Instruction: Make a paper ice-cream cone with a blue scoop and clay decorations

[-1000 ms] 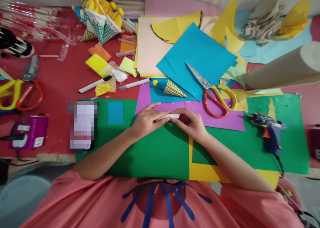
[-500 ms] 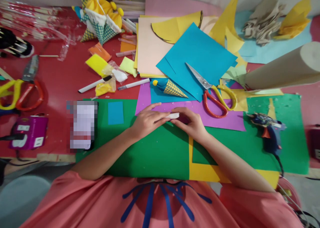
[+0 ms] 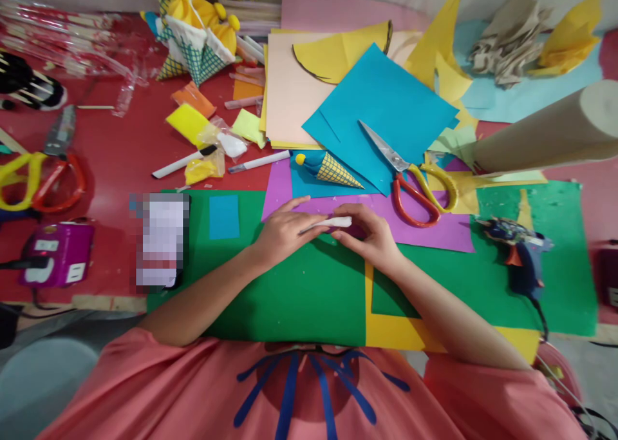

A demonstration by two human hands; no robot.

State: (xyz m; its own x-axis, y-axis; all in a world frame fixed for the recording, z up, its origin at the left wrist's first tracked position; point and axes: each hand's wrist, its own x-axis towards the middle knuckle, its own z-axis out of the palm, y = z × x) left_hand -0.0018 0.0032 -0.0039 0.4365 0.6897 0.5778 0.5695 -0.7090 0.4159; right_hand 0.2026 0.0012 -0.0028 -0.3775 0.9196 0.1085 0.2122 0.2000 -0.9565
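My left hand (image 3: 280, 232) and my right hand (image 3: 371, 234) meet over the edge of a purple paper sheet (image 3: 434, 229), just above a green sheet (image 3: 299, 292). Both pinch a thin white rolled stick (image 3: 333, 222) that lies level between them. The left fingers press on its left end; the index finger stretches forward. The right fingers curl round its right end. A small paper cone (image 3: 333, 171) with a blue and yellow top lies just beyond the hands.
Red and yellow scissors (image 3: 415, 185) lie on blue paper (image 3: 381, 114) to the right. A blue glue gun (image 3: 519, 253) rests at far right, near a cardboard roll (image 3: 545, 134). A phone (image 3: 159, 240), markers (image 3: 183, 162), a purple device (image 3: 58, 253) and more scissors (image 3: 38, 176) sit left.
The white stick has shifted slightly to the right between the fingers; both hands stay in the same place.
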